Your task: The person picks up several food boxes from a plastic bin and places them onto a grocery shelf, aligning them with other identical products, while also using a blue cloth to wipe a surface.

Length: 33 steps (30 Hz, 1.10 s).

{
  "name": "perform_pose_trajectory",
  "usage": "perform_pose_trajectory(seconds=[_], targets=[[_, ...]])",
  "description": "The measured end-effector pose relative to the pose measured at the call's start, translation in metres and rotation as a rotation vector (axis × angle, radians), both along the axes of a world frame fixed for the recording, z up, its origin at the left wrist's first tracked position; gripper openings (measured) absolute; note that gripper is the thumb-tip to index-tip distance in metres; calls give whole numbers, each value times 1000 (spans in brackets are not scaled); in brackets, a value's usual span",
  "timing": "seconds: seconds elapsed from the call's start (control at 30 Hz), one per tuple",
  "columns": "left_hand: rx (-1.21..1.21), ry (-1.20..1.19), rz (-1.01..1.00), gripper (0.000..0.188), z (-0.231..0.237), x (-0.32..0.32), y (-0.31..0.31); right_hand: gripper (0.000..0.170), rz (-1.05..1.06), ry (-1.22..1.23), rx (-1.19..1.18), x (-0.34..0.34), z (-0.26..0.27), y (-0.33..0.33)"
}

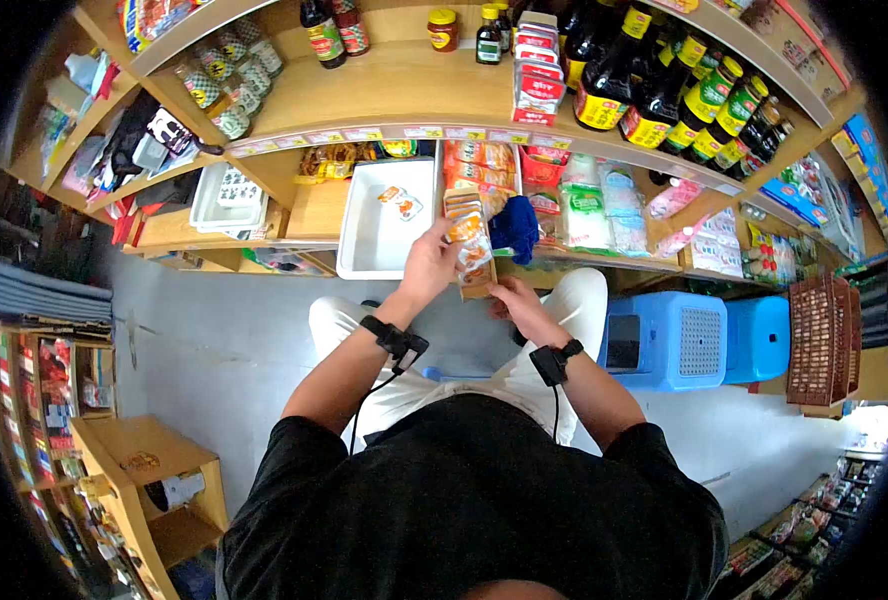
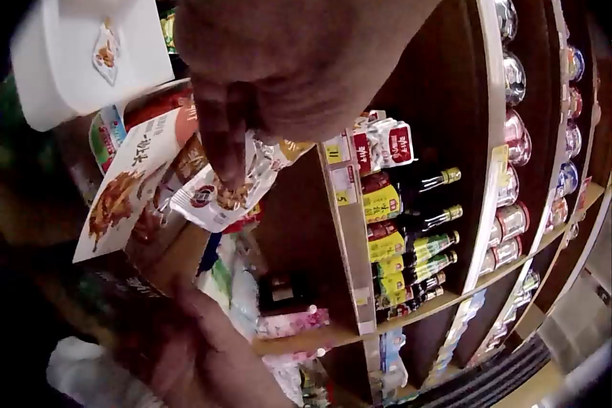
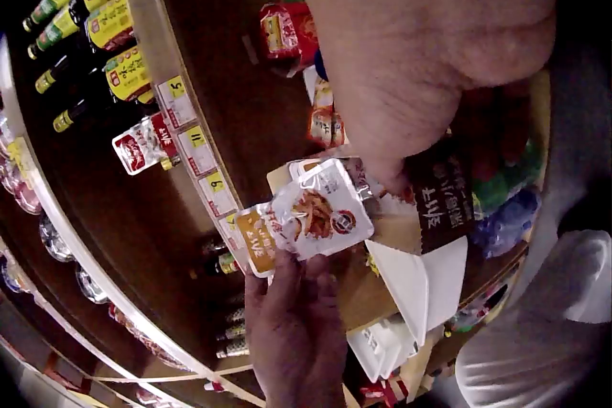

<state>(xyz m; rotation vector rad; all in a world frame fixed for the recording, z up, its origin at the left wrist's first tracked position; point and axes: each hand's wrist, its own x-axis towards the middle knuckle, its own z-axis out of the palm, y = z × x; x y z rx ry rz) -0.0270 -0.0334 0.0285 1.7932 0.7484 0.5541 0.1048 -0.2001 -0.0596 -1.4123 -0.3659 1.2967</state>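
A narrow open box (image 1: 477, 291) of small sauce sachets is held in front of the shelf. My left hand (image 1: 430, 265) pinches a white and orange sachet (image 3: 325, 215) at the box's open top; in the left wrist view the sachet (image 2: 225, 193) is tilted out over the box wall (image 2: 129, 183). My right hand (image 1: 526, 310) grips the box's near end, its fingers round the dark printed side (image 3: 442, 198) in the right wrist view. Left of the box, a white tray (image 1: 356, 235) has a similar packet (image 1: 401, 203) lying in it.
Orange packets (image 1: 482, 153) and a blue cloth (image 1: 515, 229) sit behind and beside the box. Dark sauce bottles (image 1: 604, 90) and red-and-white packets (image 1: 539, 88) stand on the shelf above. Blue plastic stools (image 1: 699, 340) are at the right, a wooden stand (image 1: 149, 450) at lower left.
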Motion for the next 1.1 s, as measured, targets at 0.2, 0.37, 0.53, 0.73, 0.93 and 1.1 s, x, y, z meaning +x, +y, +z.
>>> perform_pose_trajectory(seconds=[0.2,0.37,0.53,0.73,0.93,1.1], targets=[[496,250,-6,35,-22,3,-1,43,0,1,-6,2,-1,-2],[534,373,-38,37,-22,3,-1,43,4,20,-18,3,-12,-1],[578,383,4,38,-25,1,0,37,40,26,-27,6,-13,-2],[600,388,5,40,-25,-1,-4,35,31,27,-41,3,-10,-1],[597,386,-22,37,-34,-1,-1,37,16,17,-40,3,-8,-1],[606,384,-57,34,-36,-5,1,31,27,30,-38,5,-2,1]])
